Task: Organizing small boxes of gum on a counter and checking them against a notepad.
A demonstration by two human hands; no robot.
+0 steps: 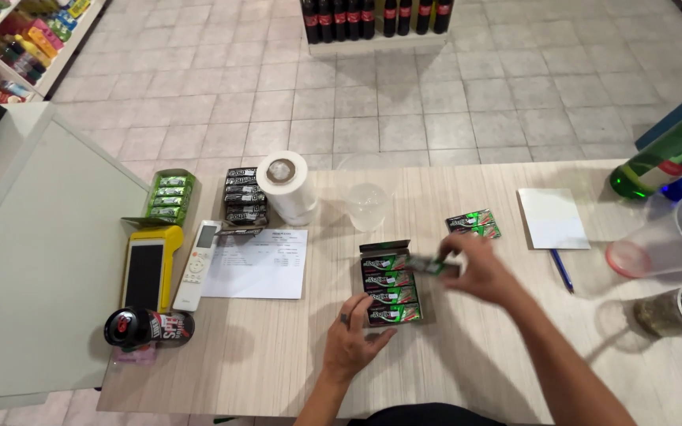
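Note:
A small open display box [392,290] of dark green gum packs lies on the wooden counter [451,355] in front of me. My left hand [354,341] rests flat on the counter and touches the box's near left corner. Over the box's upper right edge, my right hand [479,268] pinches one gum pack [434,267], which is blurred. Two loose gum packs [474,224] lie just beyond the right hand.
A clear plastic cup [367,205], a roll of white tape [287,185], two more gum display boxes [246,197], a printed sheet [258,264], a remote [197,264], a yellow card terminal [148,268] and a dark can [149,327] sit left. Notepad [552,218], pen [561,270] and jars stand right.

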